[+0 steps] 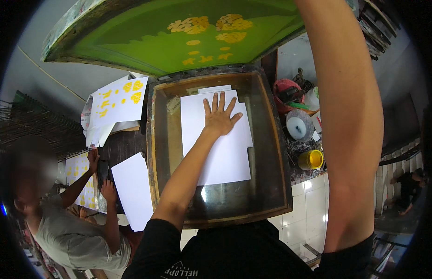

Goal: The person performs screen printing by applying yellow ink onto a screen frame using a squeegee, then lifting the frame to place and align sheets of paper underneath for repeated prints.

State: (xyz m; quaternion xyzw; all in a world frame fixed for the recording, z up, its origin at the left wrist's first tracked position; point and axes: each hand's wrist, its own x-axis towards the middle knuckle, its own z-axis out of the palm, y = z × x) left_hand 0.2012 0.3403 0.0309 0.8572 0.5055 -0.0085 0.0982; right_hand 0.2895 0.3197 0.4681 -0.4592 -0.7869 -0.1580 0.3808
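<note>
My left hand (pixel 219 116) lies flat with fingers spread on a blank white sheet of paper (pixel 225 162). The sheet rests on a framed glass-topped printing table (pixel 230 202), and the edge of another white sheet (pixel 244 125) shows at its right. Beyond the table, a green printing screen (pixel 132 49) is tilted up in its frame, with yellow flower-like patterns (pixel 190 25) on the mesh. My right arm (pixel 348 116) reaches up past the upper edge of the picture, close to the screen's right side. Its hand is out of sight.
Printed sheets with yellow patterns (pixel 118 102) lie at the left, above blank paper (pixel 132 186). A co-worker (pixel 81 242) stands there, hands near more sheets. At right are a yellow ink pot (pixel 310 160), a round pale container (pixel 299 125) and a red basket (pixel 282 88).
</note>
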